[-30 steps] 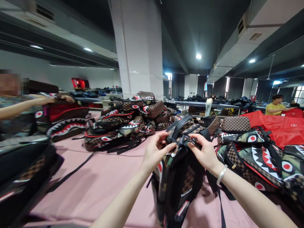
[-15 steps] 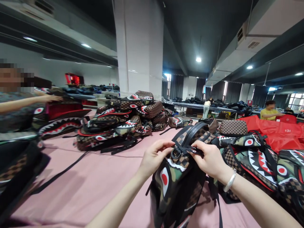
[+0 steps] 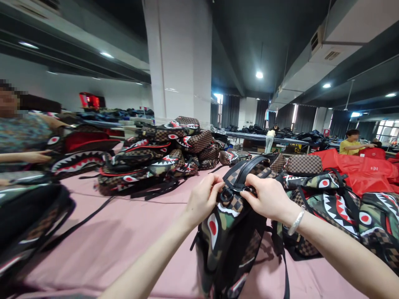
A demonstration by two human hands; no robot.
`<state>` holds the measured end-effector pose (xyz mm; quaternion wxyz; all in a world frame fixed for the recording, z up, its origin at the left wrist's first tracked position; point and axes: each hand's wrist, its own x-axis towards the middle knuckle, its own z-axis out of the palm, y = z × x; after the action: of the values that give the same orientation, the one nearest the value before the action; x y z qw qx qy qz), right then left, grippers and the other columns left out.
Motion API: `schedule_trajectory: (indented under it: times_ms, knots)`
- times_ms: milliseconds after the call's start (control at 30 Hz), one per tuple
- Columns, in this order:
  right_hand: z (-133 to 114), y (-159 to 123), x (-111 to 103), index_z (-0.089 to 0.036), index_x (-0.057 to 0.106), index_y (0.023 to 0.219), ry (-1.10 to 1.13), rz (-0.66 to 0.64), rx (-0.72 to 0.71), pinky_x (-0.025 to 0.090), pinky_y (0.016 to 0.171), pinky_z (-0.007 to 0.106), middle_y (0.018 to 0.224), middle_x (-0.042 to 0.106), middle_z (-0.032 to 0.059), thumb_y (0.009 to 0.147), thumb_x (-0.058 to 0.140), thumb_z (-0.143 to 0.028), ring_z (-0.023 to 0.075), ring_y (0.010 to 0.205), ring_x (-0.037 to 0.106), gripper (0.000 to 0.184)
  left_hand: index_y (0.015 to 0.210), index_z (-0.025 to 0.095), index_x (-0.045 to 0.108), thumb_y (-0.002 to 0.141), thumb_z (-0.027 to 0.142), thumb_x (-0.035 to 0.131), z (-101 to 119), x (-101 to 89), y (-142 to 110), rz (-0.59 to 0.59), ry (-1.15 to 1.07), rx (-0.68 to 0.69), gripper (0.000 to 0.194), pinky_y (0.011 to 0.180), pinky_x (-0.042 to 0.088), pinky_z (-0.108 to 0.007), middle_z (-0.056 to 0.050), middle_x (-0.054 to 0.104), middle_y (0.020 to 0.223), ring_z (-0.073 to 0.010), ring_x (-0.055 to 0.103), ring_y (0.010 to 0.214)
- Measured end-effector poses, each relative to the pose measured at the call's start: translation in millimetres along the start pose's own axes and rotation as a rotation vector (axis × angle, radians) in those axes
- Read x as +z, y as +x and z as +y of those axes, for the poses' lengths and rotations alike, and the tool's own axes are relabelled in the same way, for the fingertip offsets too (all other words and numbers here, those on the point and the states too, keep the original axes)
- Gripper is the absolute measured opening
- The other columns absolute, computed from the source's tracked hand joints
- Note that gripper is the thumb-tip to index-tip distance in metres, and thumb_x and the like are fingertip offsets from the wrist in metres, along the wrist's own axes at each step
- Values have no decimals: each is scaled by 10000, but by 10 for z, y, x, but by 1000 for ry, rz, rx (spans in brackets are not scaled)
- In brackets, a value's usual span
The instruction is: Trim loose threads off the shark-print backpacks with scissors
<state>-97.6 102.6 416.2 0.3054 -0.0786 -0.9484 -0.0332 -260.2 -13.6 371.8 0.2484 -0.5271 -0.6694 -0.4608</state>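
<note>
A checkered backpack [image 3: 229,232] with a camouflage panel and a red-and-white eye stands upright in front of me on the pink-covered table. My left hand [image 3: 205,197] is closed in a pinch at the left of its top, on a thin black strap beside a dark ring. On the other side, my right hand [image 3: 268,197] pinches the same black strap just below the carry handle [image 3: 245,172]. Fingers cover most of the strap between them. A silver bracelet circles my right wrist.
Shark-mouth backpacks [image 3: 156,162] are piled at the centre left, and more backpacks [image 3: 333,203] lie at right beside red bags [image 3: 352,166]. An open bag [image 3: 34,224] fills the near left. A co-worker [image 3: 25,133] handles another backpack at far left.
My left hand has turned, its fingers now curled closer together. My right hand has shifted slightly left and up, nearer the handle. The co-worker's hand at far left has come down.
</note>
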Motion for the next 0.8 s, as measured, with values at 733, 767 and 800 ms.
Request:
schedule_trajectory:
  times_ms: [733,767,800]
  knots:
    - [-77,-18,4,-208,517,926,-14,-80,24,332,563,248,785,666,39,888,441,-334,198,697,630,153,877,175,625,843,188,473,-20,-109,63,100,256,428,157,703,503,-240,-63,660,835,-142,620,763]
    - [-72,-18,6,-208,517,918,-11,-73,23,328,560,248,779,664,37,887,441,-333,198,694,628,150,875,177,629,848,194,469,-33,-113,66,89,245,416,163,705,502,-235,-60,659,837,-140,620,765]
    - [-66,-20,9,-207,518,912,-6,-68,23,325,559,247,776,662,35,885,444,-331,197,692,626,147,879,182,634,853,203,466,-57,-117,69,69,237,410,171,703,502,-230,-56,659,839,-136,621,764]
